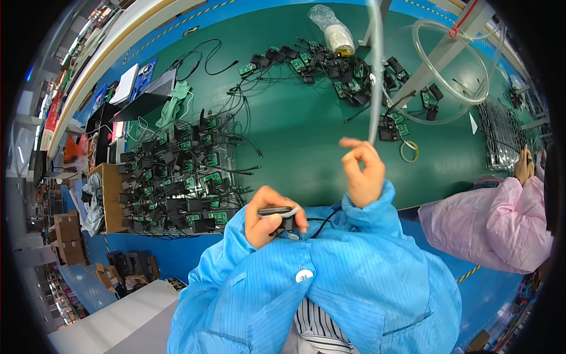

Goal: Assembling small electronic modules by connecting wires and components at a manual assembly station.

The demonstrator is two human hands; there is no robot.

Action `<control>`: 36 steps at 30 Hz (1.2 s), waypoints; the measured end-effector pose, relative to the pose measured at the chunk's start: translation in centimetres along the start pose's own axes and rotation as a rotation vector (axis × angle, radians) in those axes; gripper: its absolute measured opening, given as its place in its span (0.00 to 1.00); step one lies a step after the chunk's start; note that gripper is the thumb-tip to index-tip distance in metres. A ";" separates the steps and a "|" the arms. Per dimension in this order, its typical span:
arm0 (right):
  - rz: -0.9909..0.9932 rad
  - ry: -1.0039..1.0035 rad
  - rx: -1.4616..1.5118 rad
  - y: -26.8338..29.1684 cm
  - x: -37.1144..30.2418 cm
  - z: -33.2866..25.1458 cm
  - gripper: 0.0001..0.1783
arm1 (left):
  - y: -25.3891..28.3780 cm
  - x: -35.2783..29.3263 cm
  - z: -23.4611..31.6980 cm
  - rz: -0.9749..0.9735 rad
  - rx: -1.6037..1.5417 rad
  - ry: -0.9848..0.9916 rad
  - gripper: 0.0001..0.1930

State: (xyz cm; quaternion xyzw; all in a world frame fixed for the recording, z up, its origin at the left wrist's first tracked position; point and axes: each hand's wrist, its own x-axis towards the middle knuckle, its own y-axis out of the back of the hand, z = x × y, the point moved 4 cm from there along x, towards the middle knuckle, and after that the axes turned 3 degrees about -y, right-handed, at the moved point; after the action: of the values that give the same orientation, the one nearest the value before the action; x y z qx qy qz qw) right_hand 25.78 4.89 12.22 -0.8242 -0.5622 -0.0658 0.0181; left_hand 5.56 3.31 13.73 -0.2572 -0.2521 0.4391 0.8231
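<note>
Close to my chest, my left hand (pixel 268 218) is closed around a small black plastic housing (pixel 287 224) with a flat black part above it and a pale strip along one side. A black cable (pixel 324 222) runs from there to the right, toward my right sleeve. My right hand (pixel 364 172) is raised over the table's near edge with curled fingers, the index finger poking left. A translucent tube (pixel 376 76) comes down from above and meets the fingers of this hand. Whether they grip it, or something small, is hidden.
Many black housings with green circuit boards (pixel 177 171) fill the tray at left. More lie in a cabled heap (pixel 330 68) at the back. A coiled clear hose (pixel 480 88) hangs at right. A co-worker's pink sleeve (pixel 489 218) rests at the right edge.
</note>
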 end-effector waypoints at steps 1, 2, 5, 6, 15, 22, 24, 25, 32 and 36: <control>-0.035 0.136 -0.022 0.8 0.4 0.0 0.08 | -0.1 0.7 0.4 0.057 0.051 -0.097 0.14; -0.040 0.134 -0.020 0.1 0.2 -1.2 0.08 | -0.4 0.9 0.7 0.119 0.101 -0.183 0.16; -0.182 0.453 -0.168 -2.7 -1.2 -4.7 0.41 | -1.0 1.4 1.0 0.234 0.197 -0.357 0.19; -0.241 0.449 -0.145 -3.2 -1.3 -4.3 0.51 | -1.5 1.7 1.0 0.179 0.285 -0.406 0.21; -0.722 -0.412 0.726 -5.4 -4.3 0.4 0.60 | -2.7 3.4 1.7 -0.320 0.868 -0.735 0.34; -0.792 -0.750 1.047 -5.6 -5.1 0.7 0.56 | -3.5 4.9 2.4 -0.683 1.018 -0.735 0.29; -0.694 -0.796 1.014 -5.6 -4.9 1.4 0.51 | -3.3 4.9 1.9 -0.737 1.097 -0.629 0.27; -0.697 -0.790 1.014 -5.7 -4.6 1.5 0.51 | -3.1 4.8 1.7 -0.740 1.100 -0.633 0.27; -0.116 -0.642 0.881 -0.8 -0.4 3.6 0.33 | 8.1 3.4 -6.0 0.145 0.094 0.051 0.21; 0.047 -0.612 0.762 5.0 0.3 7.8 0.23 | 21.2 1.7 -14.7 0.586 0.065 0.170 0.21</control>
State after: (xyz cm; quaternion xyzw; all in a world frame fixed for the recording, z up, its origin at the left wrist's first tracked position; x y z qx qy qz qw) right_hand 31.25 4.13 4.71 -0.7530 -0.5069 0.3904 0.1537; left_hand 3.27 12.02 -10.53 -0.3284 -0.0832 0.6427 0.6872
